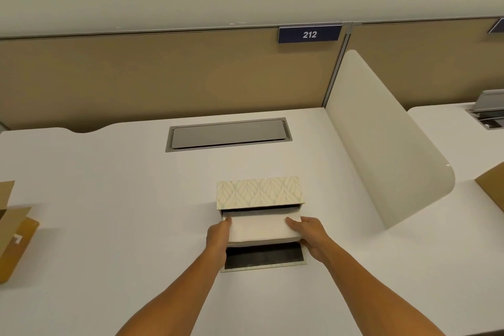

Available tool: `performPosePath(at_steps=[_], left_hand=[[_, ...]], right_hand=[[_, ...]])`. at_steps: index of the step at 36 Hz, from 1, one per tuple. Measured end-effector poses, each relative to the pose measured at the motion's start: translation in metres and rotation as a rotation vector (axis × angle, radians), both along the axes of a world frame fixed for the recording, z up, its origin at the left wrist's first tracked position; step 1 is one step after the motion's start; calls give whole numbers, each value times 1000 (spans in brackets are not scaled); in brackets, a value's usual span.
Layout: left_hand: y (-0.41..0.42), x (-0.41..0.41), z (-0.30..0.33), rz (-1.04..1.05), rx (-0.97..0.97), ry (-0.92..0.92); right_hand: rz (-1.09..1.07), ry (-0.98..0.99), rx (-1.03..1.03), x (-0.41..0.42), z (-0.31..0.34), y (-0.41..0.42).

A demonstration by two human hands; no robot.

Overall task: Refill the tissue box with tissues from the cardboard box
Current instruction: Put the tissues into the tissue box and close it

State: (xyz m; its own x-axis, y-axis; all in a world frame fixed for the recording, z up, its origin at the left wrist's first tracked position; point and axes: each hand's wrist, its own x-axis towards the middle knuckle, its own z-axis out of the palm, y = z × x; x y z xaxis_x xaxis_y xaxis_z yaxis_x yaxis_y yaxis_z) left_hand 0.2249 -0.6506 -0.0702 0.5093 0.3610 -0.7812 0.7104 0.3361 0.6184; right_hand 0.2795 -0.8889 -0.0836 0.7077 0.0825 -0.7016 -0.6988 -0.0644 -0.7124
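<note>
Both hands clasp a white tissue stack (pixel 261 228) at its ends, left hand (pixel 218 234) and right hand (pixel 311 234), at the open mouth of the patterned tissue box (pixel 259 192), centre frame. Cardboard box (pixel 13 229) sits far left; a divider panel (pixel 381 144) stands right.

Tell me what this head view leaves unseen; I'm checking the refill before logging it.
- Inside of tissue box: hidden by its patterned wall and the tissue stack.
- Cardboard box contents: cut off by left edge.
- Left hand and right hand fingertips: hidden under the stack.
</note>
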Motion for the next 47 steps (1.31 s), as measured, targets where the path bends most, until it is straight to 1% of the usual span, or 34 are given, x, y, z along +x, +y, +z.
performPosePath(at_steps=[6, 9, 13, 18, 23, 25, 27, 30, 32, 35, 39, 43, 47], left_hand=[[2, 4, -1, 19, -8, -7], [0, 4, -4, 21, 31, 10], [-2, 1, -8, 13, 98, -1], [3, -3, -8, -39, 120, 3], [10, -7, -7, -127, 209, -18], [15, -8, -7, -141, 207, -29], [21, -10, -7, -79, 163, -51], [31, -12, -3, 148, 104, -165], [39, -6, 3, 190, 117, -209], [46, 11, 15, 76, 192, -239], [47, 32, 28, -176, 352, -273], [47, 46, 35, -366, 425, -301], [46, 46, 36, -475, 468, -321]], right_hand=[[-40, 17, -16, 3, -3, 3], [-87, 20, -37, 3, -3, 5], [-81, 10, -94, 2, -1, 9], [-75, -6, -153, 1, 0, 11], [-69, 11, -99, 0, 0, 9], [-75, 20, -94, 1, 1, 9], [-106, 16, -95, 2, 4, 7], [-230, -22, -101, 7, 12, 2], [-303, -91, -117, 14, 20, -2], [-275, -239, -160, 28, 36, 1], [-36, -401, -235, 44, 60, 13], [171, -440, -286, 54, 69, 21], [308, -447, -390, 55, 69, 23]])
